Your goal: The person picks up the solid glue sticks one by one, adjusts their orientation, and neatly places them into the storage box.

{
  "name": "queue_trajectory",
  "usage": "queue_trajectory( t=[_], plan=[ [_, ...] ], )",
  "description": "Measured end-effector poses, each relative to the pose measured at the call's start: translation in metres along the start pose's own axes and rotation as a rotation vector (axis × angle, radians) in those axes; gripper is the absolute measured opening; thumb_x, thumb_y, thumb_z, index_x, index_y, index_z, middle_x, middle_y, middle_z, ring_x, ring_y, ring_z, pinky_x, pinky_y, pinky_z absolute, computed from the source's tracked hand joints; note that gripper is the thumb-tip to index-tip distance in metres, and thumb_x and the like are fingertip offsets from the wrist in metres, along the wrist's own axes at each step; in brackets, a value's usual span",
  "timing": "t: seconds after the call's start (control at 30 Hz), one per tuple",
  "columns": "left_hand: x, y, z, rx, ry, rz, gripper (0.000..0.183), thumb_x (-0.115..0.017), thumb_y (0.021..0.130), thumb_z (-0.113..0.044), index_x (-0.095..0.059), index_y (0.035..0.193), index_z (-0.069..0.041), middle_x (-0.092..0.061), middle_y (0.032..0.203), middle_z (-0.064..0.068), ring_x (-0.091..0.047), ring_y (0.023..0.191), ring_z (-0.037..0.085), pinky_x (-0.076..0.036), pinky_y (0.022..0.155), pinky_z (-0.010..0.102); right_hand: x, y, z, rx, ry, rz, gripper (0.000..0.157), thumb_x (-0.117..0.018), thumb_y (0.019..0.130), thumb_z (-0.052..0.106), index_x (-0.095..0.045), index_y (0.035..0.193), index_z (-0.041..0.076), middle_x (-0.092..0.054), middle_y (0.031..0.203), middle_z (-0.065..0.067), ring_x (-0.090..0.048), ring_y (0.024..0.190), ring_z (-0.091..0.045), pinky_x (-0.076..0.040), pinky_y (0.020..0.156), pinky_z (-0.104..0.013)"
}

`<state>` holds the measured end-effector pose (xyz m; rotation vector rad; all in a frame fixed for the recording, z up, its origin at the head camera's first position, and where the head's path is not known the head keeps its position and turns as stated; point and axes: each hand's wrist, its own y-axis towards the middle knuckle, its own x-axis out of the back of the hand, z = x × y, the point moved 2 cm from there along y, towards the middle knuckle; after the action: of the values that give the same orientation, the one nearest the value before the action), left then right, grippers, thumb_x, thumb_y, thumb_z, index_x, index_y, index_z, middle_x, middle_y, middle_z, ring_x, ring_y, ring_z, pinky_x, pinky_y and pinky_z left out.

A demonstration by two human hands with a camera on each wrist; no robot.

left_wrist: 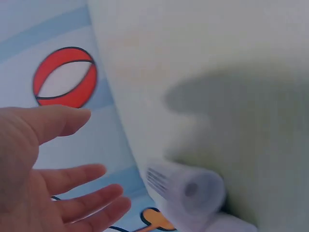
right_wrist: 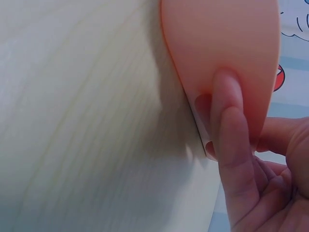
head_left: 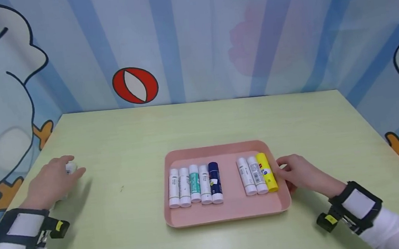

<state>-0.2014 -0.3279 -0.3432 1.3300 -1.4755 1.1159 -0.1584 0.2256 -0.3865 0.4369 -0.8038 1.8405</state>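
My left hand (head_left: 50,180) hovers at the table's left side, thumb and fingers spread apart. Beneath it are white glue sticks (head_left: 70,167), mostly hidden by the hand in the head view. The left wrist view shows the end of one glue stick (left_wrist: 190,188) just beyond the fingertips, another partly visible below it, neither gripped. My right hand (head_left: 301,172) pinches the right rim of a pink tray (head_left: 235,210), fingers against its outer wall. Inside the tray, several glue sticks (head_left: 195,184) form a left row; two white ones and a yellow one (head_left: 267,172) lie at right.
The pale wooden table (head_left: 120,133) ends at a curtain-like backdrop (head_left: 194,40) printed with blue stripes and a red ball (head_left: 135,85). Printed side panels with cartoon birds flank the table on both sides. The tray stands right of centre.
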Motion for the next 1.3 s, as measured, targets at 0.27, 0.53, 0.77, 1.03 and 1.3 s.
queue_trajectory(
  t=[0.27, 0.53, 0.77, 1.03, 1.3],
  plan=[
    [-0.011, 0.003, 0.02, 0.073, 0.057, -0.073, 0.064, -0.064, 0.091, -0.03, -0.041, 0.127, 0.018, -0.045, 0.108, 0.04, -0.048, 0.086, 0.047, -0.047, 0.06, 0.053, 0.001, 0.001, -0.001, 0.006, -0.003, -0.005, 0.029, -0.055, 0.098, 0.009, -0.055, 0.119, -0.012, -0.065, 0.074, -0.006, -0.06, 0.054, -0.021, -0.055, 0.053, -0.033],
    [-0.021, 0.005, 0.015, 0.009, 0.023, -0.089, 0.059, -0.065, 0.09, -0.021, -0.042, 0.125, 0.022, -0.047, 0.109, 0.043, -0.048, 0.089, 0.05, -0.046, 0.069, 0.061, 0.0, 0.002, -0.001, 0.0, 0.001, -0.007, 0.028, -0.054, 0.099, 0.01, -0.056, 0.118, -0.01, -0.065, 0.074, -0.006, -0.06, 0.054, -0.021, -0.055, 0.053, -0.033],
    [-0.024, 0.007, 0.011, -0.029, -0.03, -0.027, 0.052, -0.059, 0.09, -0.007, -0.038, 0.126, 0.024, -0.051, 0.109, 0.043, -0.056, 0.088, 0.049, -0.048, 0.072, 0.059, 0.0, 0.001, -0.001, 0.0, -0.002, -0.002, 0.028, -0.055, 0.099, 0.01, -0.056, 0.119, -0.011, -0.065, 0.073, -0.006, -0.06, 0.054, -0.021, -0.055, 0.053, -0.033],
    [-0.03, 0.01, 0.005, -0.037, -0.04, 0.062, 0.052, -0.062, 0.09, -0.007, -0.039, 0.124, 0.025, -0.056, 0.097, 0.034, -0.055, 0.075, 0.034, -0.048, 0.068, 0.05, 0.0, 0.002, -0.001, 0.003, -0.01, -0.001, 0.028, -0.055, 0.098, 0.008, -0.056, 0.119, -0.01, -0.064, 0.072, -0.006, -0.06, 0.053, -0.021, -0.055, 0.053, -0.033],
    [-0.025, 0.013, -0.01, -0.011, -0.216, 0.086, 0.07, -0.055, 0.096, -0.013, -0.013, 0.147, 0.011, -0.046, 0.117, 0.04, -0.056, 0.091, 0.042, -0.052, 0.067, 0.045, 0.0, 0.0, -0.002, 0.019, 0.003, 0.0, 0.028, -0.054, 0.098, 0.008, -0.057, 0.119, -0.011, -0.064, 0.071, -0.006, -0.06, 0.053, -0.021, -0.055, 0.053, -0.034]
  ],
)
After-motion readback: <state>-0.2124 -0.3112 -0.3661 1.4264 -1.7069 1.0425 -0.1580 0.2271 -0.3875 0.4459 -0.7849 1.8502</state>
